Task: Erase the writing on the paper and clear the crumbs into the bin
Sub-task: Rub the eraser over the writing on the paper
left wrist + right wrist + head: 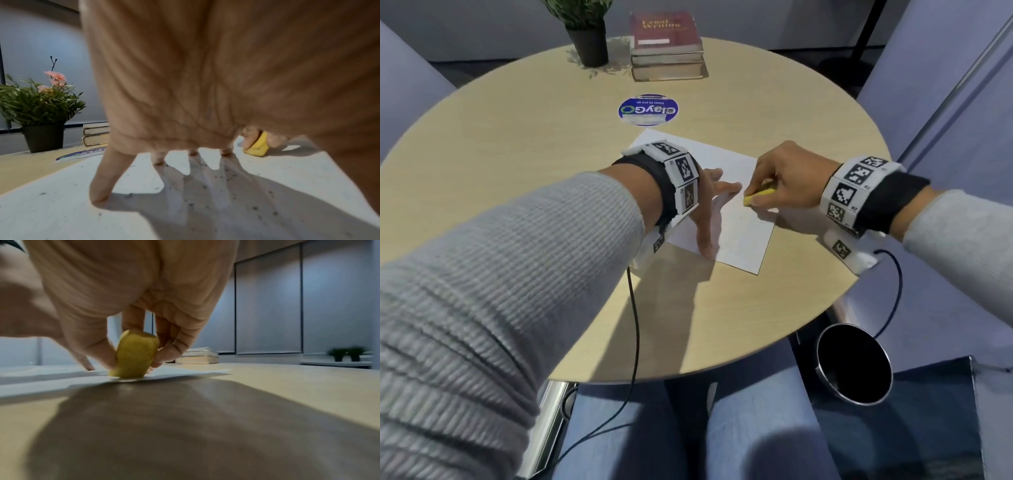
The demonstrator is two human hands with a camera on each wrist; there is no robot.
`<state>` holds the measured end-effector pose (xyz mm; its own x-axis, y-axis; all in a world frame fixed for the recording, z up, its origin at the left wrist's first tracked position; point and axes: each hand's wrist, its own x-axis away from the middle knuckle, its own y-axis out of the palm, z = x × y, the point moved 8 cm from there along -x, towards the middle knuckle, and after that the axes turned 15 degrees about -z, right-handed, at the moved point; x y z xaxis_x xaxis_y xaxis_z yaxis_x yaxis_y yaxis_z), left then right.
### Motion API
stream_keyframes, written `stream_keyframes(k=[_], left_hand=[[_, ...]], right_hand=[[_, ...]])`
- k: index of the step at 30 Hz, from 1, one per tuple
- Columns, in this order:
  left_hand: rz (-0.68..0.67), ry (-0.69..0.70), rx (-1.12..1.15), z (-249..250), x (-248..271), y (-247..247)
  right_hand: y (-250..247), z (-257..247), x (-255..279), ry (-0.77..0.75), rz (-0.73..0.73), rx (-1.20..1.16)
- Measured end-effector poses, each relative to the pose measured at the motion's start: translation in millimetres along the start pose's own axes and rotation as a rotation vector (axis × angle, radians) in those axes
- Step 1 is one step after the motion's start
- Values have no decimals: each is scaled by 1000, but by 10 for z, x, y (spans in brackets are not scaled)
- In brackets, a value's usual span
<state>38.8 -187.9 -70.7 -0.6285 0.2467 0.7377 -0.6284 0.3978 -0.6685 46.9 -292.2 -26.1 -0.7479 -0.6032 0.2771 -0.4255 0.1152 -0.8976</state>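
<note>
A white sheet of paper (736,236) lies on the round wooden table (551,154). My left hand (710,202) lies flat on the sheet with straight, spread fingers (102,181) pressing it down. My right hand (774,181) pinches a yellow eraser (756,197) between thumb and fingers, its end on the paper near the sheet's right edge. The eraser (133,355) stands tilted on the paper (61,378) in the right wrist view, and shows as a yellow eraser (258,146) beyond my left fingers. Dark crumbs (230,177) speckle the paper (51,211). Faint marks on the sheet are too pale to read.
A round steel bin (854,363) with a dark inside stands on the floor at the table's near right. At the back are a potted plant (589,37), a stack of books (667,48) and a blue round sticker (648,110). Cables hang from both wrists.
</note>
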Motion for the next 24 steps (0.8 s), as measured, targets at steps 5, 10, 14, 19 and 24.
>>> stream_keyframes(k=[5, 10, 14, 19, 24], left_hand=[[15, -14, -38, 9, 10, -8], [78, 85, 100, 57, 166, -59], [-6, -43, -46, 26, 43, 5], [-49, -57, -73, 2, 68, -18], [-37, -34, -71, 15, 31, 33]], right_hand=[[345, -486, 160, -217, -134, 40], [18, -48, 6, -53, -13, 31], [247, -375, 88, -167, -98, 75], [251, -404, 108, -220, -121, 9], [370, -606, 165, -290, -145, 81]])
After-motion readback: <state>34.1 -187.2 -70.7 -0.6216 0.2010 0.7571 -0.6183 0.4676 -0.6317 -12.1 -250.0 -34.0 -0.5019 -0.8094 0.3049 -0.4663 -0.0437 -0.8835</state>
